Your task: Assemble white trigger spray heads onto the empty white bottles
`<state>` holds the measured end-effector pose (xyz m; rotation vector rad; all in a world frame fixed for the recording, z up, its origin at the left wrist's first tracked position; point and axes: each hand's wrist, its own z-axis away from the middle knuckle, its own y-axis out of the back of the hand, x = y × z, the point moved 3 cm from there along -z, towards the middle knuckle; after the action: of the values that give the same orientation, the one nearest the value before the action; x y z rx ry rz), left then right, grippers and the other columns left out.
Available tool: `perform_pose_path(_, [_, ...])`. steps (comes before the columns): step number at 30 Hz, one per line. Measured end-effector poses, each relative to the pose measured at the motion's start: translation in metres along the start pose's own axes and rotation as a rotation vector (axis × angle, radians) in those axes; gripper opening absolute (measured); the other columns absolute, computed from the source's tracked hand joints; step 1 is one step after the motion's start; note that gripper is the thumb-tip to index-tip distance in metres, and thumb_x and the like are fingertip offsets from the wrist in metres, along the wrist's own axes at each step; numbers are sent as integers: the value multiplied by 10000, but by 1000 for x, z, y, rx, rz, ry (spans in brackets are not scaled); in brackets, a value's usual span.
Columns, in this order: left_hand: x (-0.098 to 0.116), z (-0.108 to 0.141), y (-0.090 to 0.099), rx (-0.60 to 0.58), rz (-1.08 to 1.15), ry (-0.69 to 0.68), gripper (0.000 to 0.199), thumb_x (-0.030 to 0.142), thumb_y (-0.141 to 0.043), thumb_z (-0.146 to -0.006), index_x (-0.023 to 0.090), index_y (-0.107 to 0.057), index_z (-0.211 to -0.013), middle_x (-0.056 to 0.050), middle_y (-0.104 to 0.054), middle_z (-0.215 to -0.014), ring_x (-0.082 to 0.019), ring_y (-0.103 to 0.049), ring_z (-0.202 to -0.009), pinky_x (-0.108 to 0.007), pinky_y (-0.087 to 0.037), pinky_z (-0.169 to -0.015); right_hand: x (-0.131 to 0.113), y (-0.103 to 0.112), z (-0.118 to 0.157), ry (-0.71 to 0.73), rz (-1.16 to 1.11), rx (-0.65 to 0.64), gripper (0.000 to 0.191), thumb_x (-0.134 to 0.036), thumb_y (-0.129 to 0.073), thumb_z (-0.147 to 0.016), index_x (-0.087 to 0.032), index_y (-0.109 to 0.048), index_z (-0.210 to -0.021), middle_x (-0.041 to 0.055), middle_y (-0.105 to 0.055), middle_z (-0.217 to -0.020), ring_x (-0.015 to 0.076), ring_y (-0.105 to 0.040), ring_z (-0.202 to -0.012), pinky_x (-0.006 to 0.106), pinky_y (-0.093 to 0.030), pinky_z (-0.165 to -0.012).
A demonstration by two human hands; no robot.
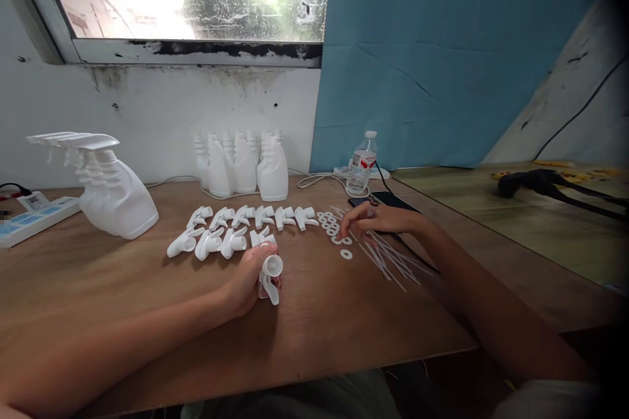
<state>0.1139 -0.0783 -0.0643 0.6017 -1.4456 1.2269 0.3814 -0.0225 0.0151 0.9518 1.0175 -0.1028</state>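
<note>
My left hand (253, 278) is wrapped around a white trigger spray head (271, 268), with its round collar facing me and its trigger pointing down. My right hand (371, 217) reaches down over a cluster of small white ring washers (330, 226). Its fingertips are at the near washers and look apart; whether one touches a washer, I cannot tell. A single washer (346, 254) lies nearer to me. Thin white dip tubes (393, 258) lie in a loose bunch under and right of that hand. More spray heads (209, 243) lie in two rows left of the washers.
White spray bottles (272, 173) stand against the wall, and a tilted stack of white bottles (118, 193) is at left beside a power strip (42, 219). A water bottle (362, 167), cables and a dark phone (396, 201) are at the back right of the brown table (314, 334).
</note>
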Motion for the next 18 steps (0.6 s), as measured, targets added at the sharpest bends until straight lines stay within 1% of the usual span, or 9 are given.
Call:
perform_pose_path(3, [2, 1, -1, 6, -10, -12, 310, 436, -567, -825, 195, -393, -737, 37, -490, -473, -104, -447, -352, -164, -260, -301, -1, -1, 0, -4, -114, 23, 217, -232, -499, -797, -115, -683, -796, 67, -724, -822, 81, -559, -458, 225, -448, -499])
perform_pose_path(6, [3, 2, -2, 15, -17, -12, 321, 454, -566, -822, 192, -401, -740, 34, -494, -477, -104, -456, -362, -160, -267, -303, -4, -7, -4, -2, -149, -3, 194, -221, -497, -775, -115, -651, -725, 52, -697, -709, 95, -572, -466, 232, -462, -518])
perform_pose_path(9, [3, 2, -3, 20, -19, -6, 333, 468, -574, -815, 191, -405, -741, 32, -499, -485, -102, -460, -371, -154, -267, -305, -5, -13, -9, -30, -153, -30, 184, -220, -495, -761, -119, -640, -713, 47, -691, -693, 99, -578, -464, 237, -469, -518])
perform_pose_path(12, [2, 2, -2, 16, -19, -17, 338, 467, -582, -812, 192, -400, -737, 35, -493, -483, -100, -452, -365, -154, -267, -302, -4, -16, -12, -53, -141, -15, 175, -223, -496, -756, -124, -633, -709, 41, -686, -682, 101, -583, -465, 232, -467, -508])
perform_pose_path(15, [0, 1, 0, 15, -20, -4, 336, 463, -586, -818, 193, -400, -747, 35, -494, -489, -103, -461, -371, -157, -285, -306, 0, -15, -14, -41, -114, 9, 173, -228, -492, -763, -128, -618, -699, 36, -679, -685, 98, -581, -461, 229, -462, -501])
perform_pose_path(17, [-1, 1, 0, -17, -16, -9, 332, 462, -575, -835, 191, -401, -754, 34, -494, -493, -105, -471, -379, -158, -303, -316, 3, -13, -15, -30, -98, 26, 183, -240, -495, -776, -126, -621, -709, 39, -677, -703, 96, -581, -469, 232, -469, -516])
perform_pose_path(18, [-1, 2, 0, -52, -12, -23, 331, 472, -556, -850, 189, -407, -765, 31, -496, -498, -110, -483, -391, -159, -314, -323, 5, -12, -16, -25, -89, 34, 190, -246, -498, -783, -123, -628, -718, 41, -676, -712, 96, -584, -479, 233, -473, -525])
